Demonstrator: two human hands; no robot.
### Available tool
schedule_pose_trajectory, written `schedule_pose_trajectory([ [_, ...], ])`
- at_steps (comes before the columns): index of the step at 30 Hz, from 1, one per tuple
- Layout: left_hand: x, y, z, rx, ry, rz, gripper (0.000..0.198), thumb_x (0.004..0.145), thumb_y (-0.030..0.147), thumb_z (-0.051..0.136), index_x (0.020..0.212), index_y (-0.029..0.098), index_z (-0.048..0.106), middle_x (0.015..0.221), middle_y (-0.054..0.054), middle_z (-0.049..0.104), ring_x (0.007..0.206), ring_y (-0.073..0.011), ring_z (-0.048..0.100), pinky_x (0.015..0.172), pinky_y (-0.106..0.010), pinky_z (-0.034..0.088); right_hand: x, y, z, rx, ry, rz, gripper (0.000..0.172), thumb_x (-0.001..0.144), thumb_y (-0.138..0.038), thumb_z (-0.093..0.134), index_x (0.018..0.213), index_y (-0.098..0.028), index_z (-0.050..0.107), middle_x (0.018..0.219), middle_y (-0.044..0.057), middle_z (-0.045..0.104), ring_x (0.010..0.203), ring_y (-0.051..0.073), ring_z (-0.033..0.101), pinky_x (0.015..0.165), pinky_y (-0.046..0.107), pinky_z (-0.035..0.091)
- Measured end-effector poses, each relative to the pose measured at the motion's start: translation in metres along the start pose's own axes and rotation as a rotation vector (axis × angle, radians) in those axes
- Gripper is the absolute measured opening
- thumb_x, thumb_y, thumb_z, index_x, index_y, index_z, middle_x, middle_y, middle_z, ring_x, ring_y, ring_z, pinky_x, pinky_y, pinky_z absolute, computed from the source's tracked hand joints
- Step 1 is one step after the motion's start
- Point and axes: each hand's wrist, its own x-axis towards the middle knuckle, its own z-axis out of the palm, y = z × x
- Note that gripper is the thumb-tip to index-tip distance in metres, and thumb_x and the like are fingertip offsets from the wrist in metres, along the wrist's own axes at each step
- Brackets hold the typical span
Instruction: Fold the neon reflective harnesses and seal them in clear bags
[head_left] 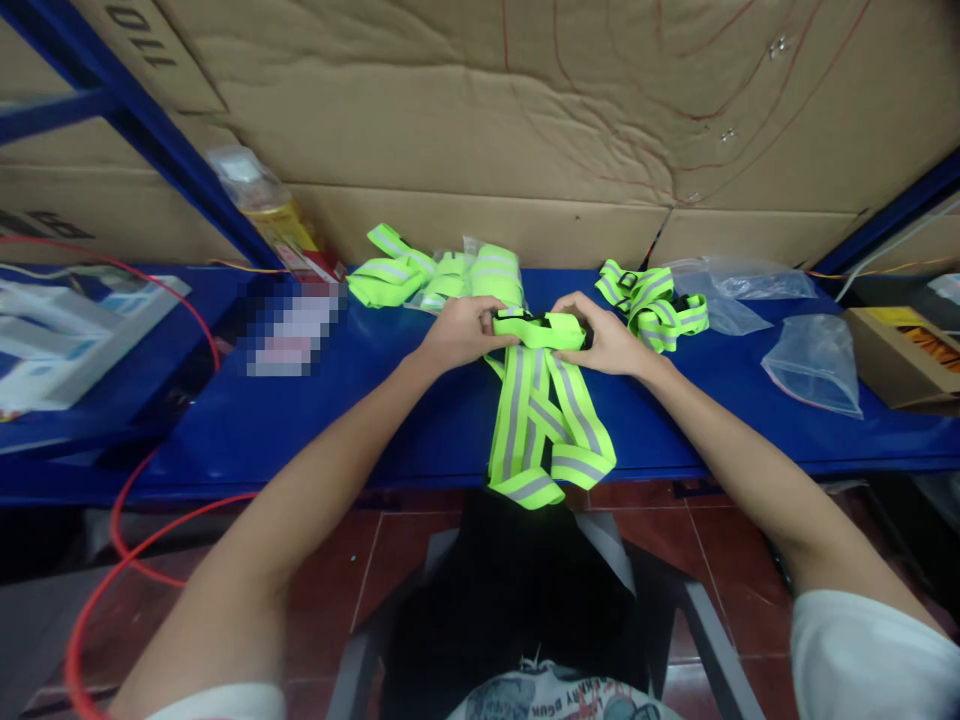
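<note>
A neon-yellow reflective vest of straps [540, 410] with grey stripes hangs in loops over the front edge of the blue table. Its folded upper band is between my hands. My left hand [463, 333] is closed on the band's left end, beside a dark buckle. At the right end, my right hand [604, 338] grips the band between thumb and fingers. Behind my left hand lie a loose bundle of yellow straps [390, 272] and clear packets of rolled straps [491, 268]. Another loose strap bundle with black buckles [656, 303] sits behind my right hand.
Clear plastic bags [814, 362] lie on the blue table [405, 420] at the right, near a cardboard box [907, 355]. A bottle [274, 215] stands at the back left. A red hose [120, 560] loops on the left. Cardboard [420, 130] lines the back.
</note>
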Motion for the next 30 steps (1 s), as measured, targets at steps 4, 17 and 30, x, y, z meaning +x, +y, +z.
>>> schedule_pose_trajectory([
  [4,-0.003,0.004,0.001,0.038,0.037,0.024,0.035,0.071,0.035,0.092,0.096,0.021,0.073,0.063,0.006,0.064,0.06,-0.0158,0.06,0.06,-0.027,0.04,0.0,-0.002,-0.002,0.028,0.003,0.046,0.066,0.083,-0.051,0.088,0.14,-0.025,0.067,0.138,0.008,0.075,0.123,0.033,0.072,0.109,0.046,0.057],
  [17,-0.005,0.011,-0.001,-0.037,-0.116,-0.005,0.058,0.081,0.064,0.084,0.116,0.019,0.082,0.062,0.004,0.059,0.053,-0.0132,0.049,0.054,-0.029,0.035,-0.001,0.009,-0.009,-0.028,0.104,0.041,0.031,0.08,-0.041,0.093,0.108,-0.031,0.088,0.127,0.007,0.083,0.121,0.035,0.077,0.114,0.056,0.056],
  [30,-0.008,0.019,0.004,0.09,-0.035,0.03,0.056,0.062,0.036,0.102,0.109,0.017,0.08,0.071,0.004,0.054,0.068,-0.0169,0.053,0.067,-0.031,0.038,0.001,0.011,-0.017,-0.039,-0.027,0.209,0.064,0.081,-0.056,0.088,0.133,-0.02,0.076,0.125,0.013,0.078,0.105,0.033,0.075,0.1,0.052,0.062],
])
